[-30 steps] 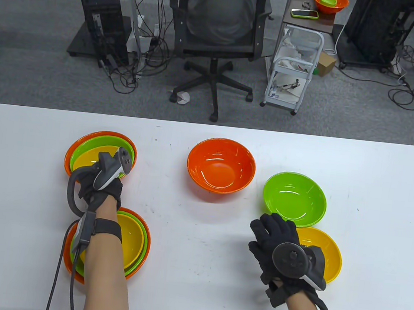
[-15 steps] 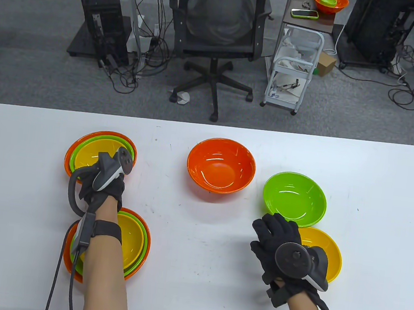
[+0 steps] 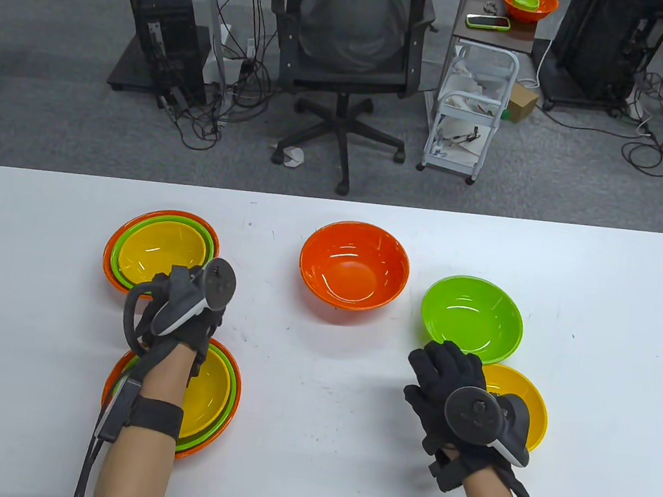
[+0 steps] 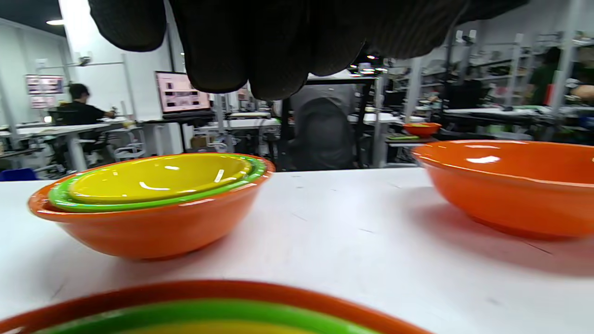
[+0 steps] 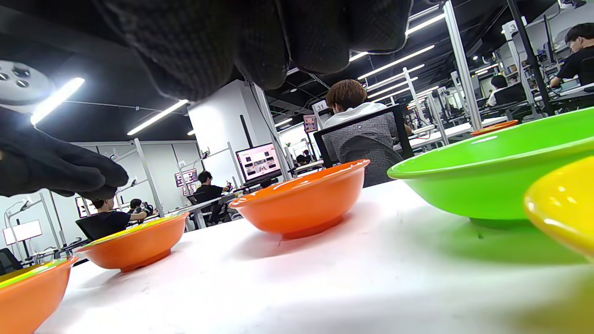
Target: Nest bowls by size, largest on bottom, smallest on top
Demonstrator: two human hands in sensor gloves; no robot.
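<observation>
On the left side of the white table (image 3: 306,473), a finished stack (image 3: 159,250) stands toward the far edge: orange bowl outermost, green inside it, yellow on top. A second stack (image 3: 213,393) in the same order stands near the front edge, partly covered by the forearm. The left hand (image 3: 183,318) hangs over the gap between the two stacks; it holds nothing, and how far its fingers are spread cannot be told. At the table's middle, toward the far edge, a single orange bowl (image 3: 353,273) stands alone. Right of it and slightly nearer the front is a single green bowl (image 3: 472,318), and a yellow bowl (image 3: 520,401) stands just in front of that. The right hand (image 3: 447,387) lies flat, fingers extended, beside the yellow bowl's left rim, its fingertips near the green bowl's front rim, gripping nothing.
</observation>
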